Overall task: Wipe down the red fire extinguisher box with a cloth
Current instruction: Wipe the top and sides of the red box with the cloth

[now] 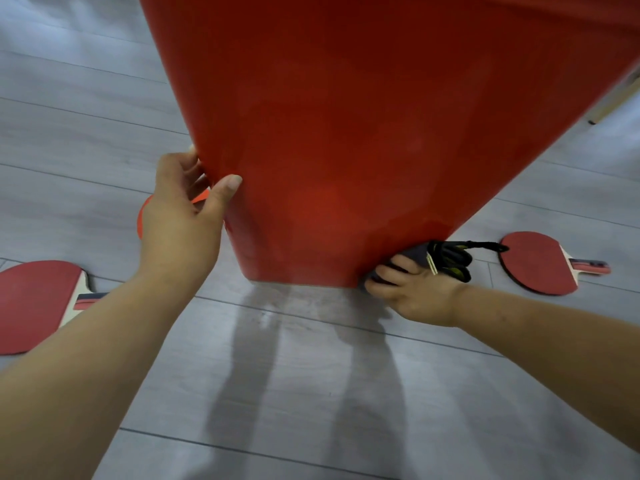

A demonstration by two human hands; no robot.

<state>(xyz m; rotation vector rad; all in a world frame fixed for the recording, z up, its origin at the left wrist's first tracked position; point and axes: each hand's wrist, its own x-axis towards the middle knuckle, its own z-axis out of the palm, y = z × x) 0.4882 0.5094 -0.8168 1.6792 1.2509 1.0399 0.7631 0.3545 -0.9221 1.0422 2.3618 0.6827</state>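
The red fire extinguisher box (pixel 346 133) stands upright on the grey plank floor (pixel 277 375), its broad plain face turned to the camera. The left hand (pixel 180 223) grips the box's left edge, thumb on the front face and fingers wrapped round the side, which steadies it. The right hand (pixel 412 292) is down at the box's lower right corner, fingers curled round a dark cloth (pixel 414 256) and pressing it against that corner. A black and yellow item (pixel 450 261) with a cord lies just right of the cloth; whether it is part of the cloth I cannot tell. The step in hand looks like wiping the bottom edge and corner. To do it well, the left grip should brace the box against the push. The cloth should lie flat and run along the whole lower edge in overlapping strokes, free of the loose cord. The box is the only container here and nothing of its inside shows, so its contents are unknown. Table tennis paddles lie left (pixel 34 303) and right (pixel 540 263) of the box.
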